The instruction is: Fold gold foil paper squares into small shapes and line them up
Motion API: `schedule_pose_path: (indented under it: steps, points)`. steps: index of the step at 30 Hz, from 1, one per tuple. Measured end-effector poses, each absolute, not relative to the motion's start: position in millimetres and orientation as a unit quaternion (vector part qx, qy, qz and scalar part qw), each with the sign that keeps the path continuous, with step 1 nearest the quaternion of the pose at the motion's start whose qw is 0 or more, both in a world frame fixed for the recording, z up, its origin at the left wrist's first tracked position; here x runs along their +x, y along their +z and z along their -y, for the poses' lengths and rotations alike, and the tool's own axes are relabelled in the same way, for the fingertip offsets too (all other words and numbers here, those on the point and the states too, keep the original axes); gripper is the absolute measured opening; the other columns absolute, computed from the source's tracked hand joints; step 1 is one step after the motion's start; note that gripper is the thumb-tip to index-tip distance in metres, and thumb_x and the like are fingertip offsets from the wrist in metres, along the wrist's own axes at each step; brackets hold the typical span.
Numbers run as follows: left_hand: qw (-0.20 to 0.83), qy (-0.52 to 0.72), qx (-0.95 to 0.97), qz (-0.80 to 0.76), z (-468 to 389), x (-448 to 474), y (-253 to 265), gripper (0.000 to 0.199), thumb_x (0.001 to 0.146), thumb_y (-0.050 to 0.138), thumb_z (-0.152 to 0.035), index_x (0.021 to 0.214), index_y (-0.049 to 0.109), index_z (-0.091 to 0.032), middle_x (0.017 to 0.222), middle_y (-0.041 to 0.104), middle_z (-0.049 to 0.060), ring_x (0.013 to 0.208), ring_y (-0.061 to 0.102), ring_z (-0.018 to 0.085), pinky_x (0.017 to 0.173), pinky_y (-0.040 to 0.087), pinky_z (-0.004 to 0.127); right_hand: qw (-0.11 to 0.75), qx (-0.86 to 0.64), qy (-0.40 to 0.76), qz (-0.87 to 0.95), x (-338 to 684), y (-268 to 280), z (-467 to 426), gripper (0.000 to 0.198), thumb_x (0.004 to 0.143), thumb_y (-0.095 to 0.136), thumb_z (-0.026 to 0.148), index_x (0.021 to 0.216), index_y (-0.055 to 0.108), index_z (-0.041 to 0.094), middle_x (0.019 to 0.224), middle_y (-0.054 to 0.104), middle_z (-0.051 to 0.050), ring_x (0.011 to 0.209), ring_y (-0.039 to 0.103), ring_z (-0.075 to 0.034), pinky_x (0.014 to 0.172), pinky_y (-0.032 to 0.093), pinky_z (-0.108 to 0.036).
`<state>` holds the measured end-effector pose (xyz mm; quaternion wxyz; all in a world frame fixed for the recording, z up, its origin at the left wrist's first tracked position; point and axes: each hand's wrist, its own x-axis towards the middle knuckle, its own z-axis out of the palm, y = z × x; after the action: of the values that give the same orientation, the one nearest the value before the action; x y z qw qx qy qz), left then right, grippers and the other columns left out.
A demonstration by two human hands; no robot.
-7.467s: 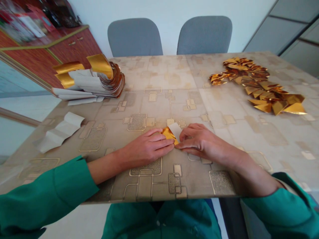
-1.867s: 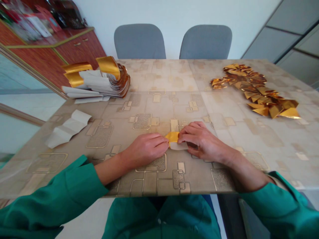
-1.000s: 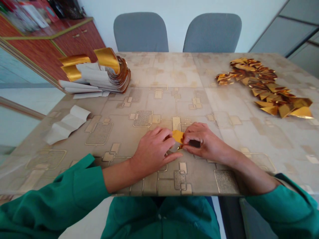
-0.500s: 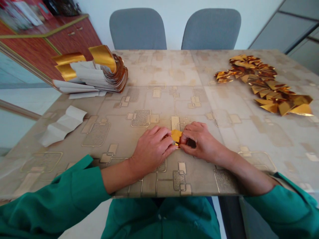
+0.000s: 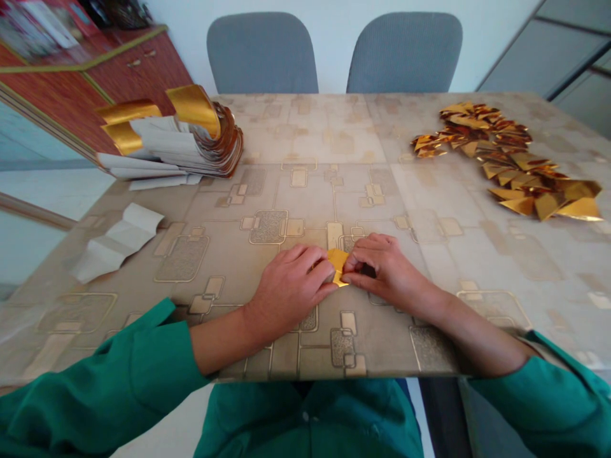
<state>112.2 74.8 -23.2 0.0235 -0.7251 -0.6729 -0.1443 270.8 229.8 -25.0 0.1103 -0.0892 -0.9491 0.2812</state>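
Note:
A small piece of gold foil paper point(image 5: 338, 262) lies low over the tabletop between my two hands. My left hand point(image 5: 292, 280) grips its left side, fingers bent and thumb close to the near edge. On the right side my right hand point(image 5: 379, 264) pinches the paper between thumb and fingers. Much of the paper is hidden under the fingers, so its full folded shape cannot be made out.
A thick stack of gold-and-white paper sheets point(image 5: 191, 149) stands at the back left. Nearer lies a creased pale sheet point(image 5: 121, 238). Folded gold paper pieces point(image 5: 520, 168) are heaped at the right. Two grey chairs point(image 5: 262, 54) stand beyond the patterned table point(image 5: 229, 235).
The fingers have shifted slightly on the gold paper. A dark gap at its near edge is gone, and that part now shows as a bright, flatter gold surface.

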Motion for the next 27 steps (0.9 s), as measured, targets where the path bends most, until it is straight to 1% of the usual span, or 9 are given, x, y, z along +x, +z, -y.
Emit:
schedule_pose_path:
  steps: [4,9,12,14,16,18,21,24,27]
  points:
    - [0.016,-0.139,-0.727,0.672,-73,112,-23,0.02,0.101,0.05,-0.031,0.094,0.063,-0.017,0.099,0.064,0.006,0.094,0.056,0.022,0.086,0.048,0.037,0.109,-0.089,0.298,0.944,271,-25,-231,0.011,0.088,0.07,0.026,0.081,0.063,0.02,0.077,0.06,0.002,0.079,0.052,-0.016,0.081,0.028,-0.033]
    - [0.051,-0.114,-0.732,0.67,-72,114,-27,0.019,0.099,0.054,-0.034,0.095,0.064,-0.018,0.095,0.062,0.006,0.092,0.056,0.023,0.081,0.05,0.037,0.115,-0.096,0.281,0.948,270,-28,-230,0.012,0.089,0.069,0.026,0.079,0.063,0.021,0.077,0.061,0.002,0.08,0.052,-0.016,0.082,0.027,-0.033]
    - [0.078,-0.1,-0.749,0.651,-70,112,-28,0.015,0.099,0.053,-0.026,0.106,0.065,-0.021,0.097,0.062,0.007,0.092,0.056,0.024,0.079,0.051,0.036,0.116,-0.095,0.279,0.948,270,-30,-229,0.015,0.092,0.066,0.029,0.08,0.063,0.021,0.078,0.061,0.002,0.081,0.052,-0.016,0.082,0.027,-0.033]
    - [0.083,-0.104,-0.768,0.627,-67,109,-28,0.022,0.099,0.049,-0.021,0.115,0.064,-0.022,0.102,0.062,0.009,0.094,0.056,0.024,0.079,0.052,0.036,0.119,-0.096,0.283,0.947,271,-30,-229,0.016,0.092,0.065,0.031,0.079,0.063,0.021,0.078,0.061,0.001,0.081,0.052,-0.017,0.082,0.026,-0.033]
    - [0.075,-0.114,-0.786,0.603,-64,105,-26,0.027,0.1,0.045,-0.019,0.12,0.062,-0.02,0.107,0.061,0.011,0.098,0.056,0.024,0.084,0.053,0.038,0.117,-0.098,0.286,0.946,271,-29,-229,0.018,0.092,0.065,0.033,0.079,0.063,0.021,0.079,0.061,0.001,0.081,0.052,-0.017,0.082,0.026,-0.034]
    - [0.058,-0.117,-0.799,0.587,-63,102,-24,0.029,0.1,0.045,-0.022,0.123,0.061,-0.017,0.11,0.06,0.012,0.102,0.055,0.025,0.09,0.052,0.04,0.108,-0.101,0.288,0.946,271,-28,-229,0.018,0.092,0.065,0.034,0.081,0.062,0.021,0.081,0.062,0.001,0.082,0.053,-0.017,0.083,0.026,-0.033]
    - [0.031,-0.099,-0.811,0.576,-61,100,-22,0.033,0.099,0.05,-0.028,0.128,0.058,-0.014,0.116,0.059,0.014,0.11,0.054,0.027,0.099,0.049,0.044,0.105,-0.103,0.29,0.946,271,-28,-229,0.019,0.091,0.067,0.035,0.082,0.061,0.02,0.082,0.062,0.001,0.083,0.052,-0.017,0.082,0.026,-0.033]
    - [0.014,-0.084,-0.819,0.567,-57,100,-22,0.046,0.095,0.058,-0.038,0.134,0.053,-0.013,0.126,0.055,0.017,0.121,0.05,0.031,0.106,0.044,0.049,0.11,-0.103,0.289,0.945,271,-28,-229,0.02,0.092,0.066,0.035,0.081,0.059,0.02,0.081,0.061,0.001,0.082,0.051,-0.017,0.082,0.025,-0.032]
    - [-0.002,-0.09,-0.818,0.568,-52,99,-22,0.06,0.09,0.063,-0.049,0.137,0.05,-0.015,0.134,0.05,0.021,0.127,0.046,0.036,0.107,0.043,0.052,0.108,-0.097,0.288,0.946,271,-29,-229,0.019,0.092,0.066,0.033,0.081,0.058,0.02,0.082,0.06,0.001,0.083,0.05,-0.017,0.082,0.025,-0.032]
